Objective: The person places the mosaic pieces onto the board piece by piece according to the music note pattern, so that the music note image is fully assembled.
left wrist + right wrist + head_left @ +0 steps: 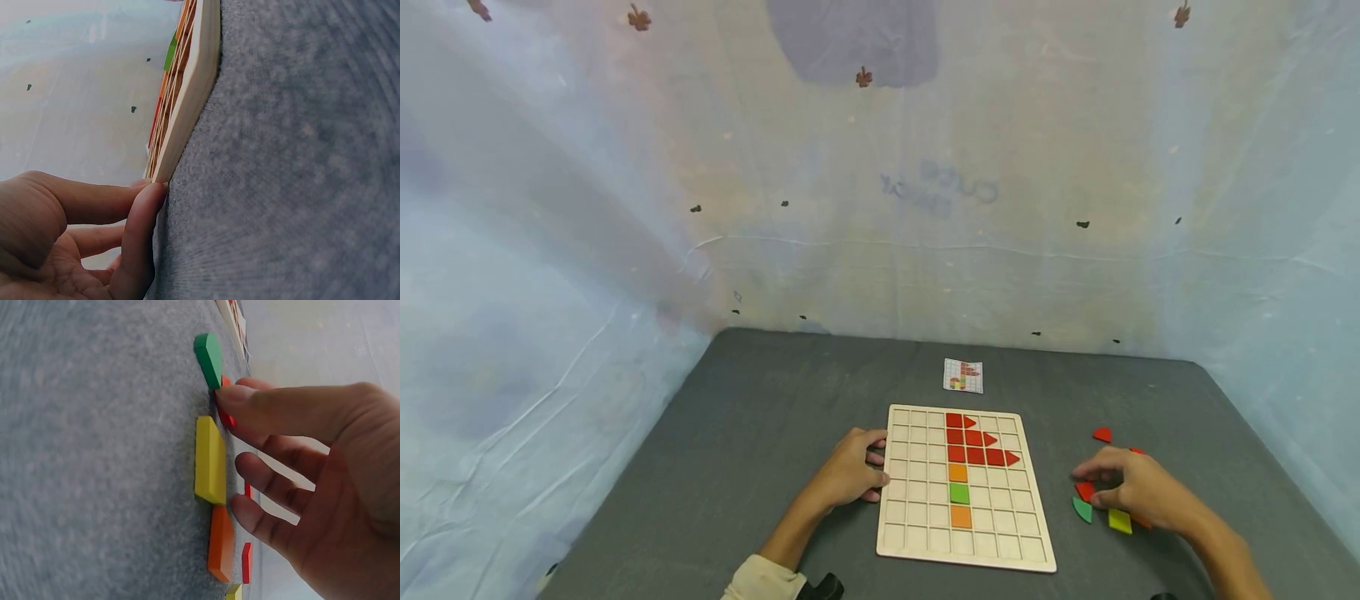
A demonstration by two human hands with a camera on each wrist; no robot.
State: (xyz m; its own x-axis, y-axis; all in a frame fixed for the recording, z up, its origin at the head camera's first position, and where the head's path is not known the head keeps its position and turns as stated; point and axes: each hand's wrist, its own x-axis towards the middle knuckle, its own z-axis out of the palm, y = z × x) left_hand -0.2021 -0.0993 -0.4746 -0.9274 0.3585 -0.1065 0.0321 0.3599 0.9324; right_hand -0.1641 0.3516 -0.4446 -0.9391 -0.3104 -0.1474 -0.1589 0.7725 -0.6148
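Filling of the wooden board: partly done, I judge; it lies mid-table in the near half of the grey table.
Red rows: three at the far end, of one, two and three red squares, each closed on the right by a red triangle.
Middle column: below the leftmost red squares, toward the near side, come an orange square, a green square and another orange square.
Left over: the printed card, beyond the board's far edge, seems to show more coloured shapes at its near left, too small to read; the board's left columns hold no pieces.
Loose pieces: right of the board, a green piece, a yellow piece, an orange piece, a far red piece and others partly hidden.
Board cells: shallow framed squares; seated pieces take one each.
Left hand: holds the board's left edge between thumb and finger.
Right hand: narrow, thumb and fingertips around a near red piece at table level; I cannot tell whether they grip it.
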